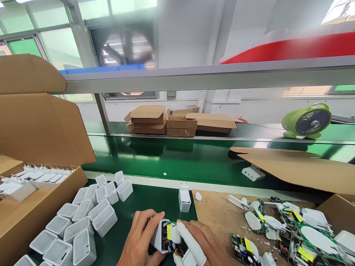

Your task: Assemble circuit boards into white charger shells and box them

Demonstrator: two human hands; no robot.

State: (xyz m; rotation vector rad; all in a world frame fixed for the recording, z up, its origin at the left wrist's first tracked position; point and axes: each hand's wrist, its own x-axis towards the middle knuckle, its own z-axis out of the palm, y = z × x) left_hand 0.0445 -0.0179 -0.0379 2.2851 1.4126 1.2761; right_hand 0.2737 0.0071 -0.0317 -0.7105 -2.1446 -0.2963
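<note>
My left hand (142, 238) is closed around a white plastic housing (158, 236) at the bottom middle. Against the housing's open side sits a circuit board (172, 236) with a yellow-wrapped component and a white pad; how deep it sits inside I cannot tell. My right hand (209, 245), with white coverings on its fingers, grips the board from the right. Those fingers hide part of it. Just beyond my hands stands a white adapter case (184, 199). Near it lies a small white lump (198, 196).
Several empty white housings (104, 218) lie at left, beside a carton (50, 207) of white parts. Circuit boards (313, 232) pile up on brown board (213, 210) at right. A green fan (310, 121), a power strip (253, 173) and cardboard boxes (181, 123) are farther back.
</note>
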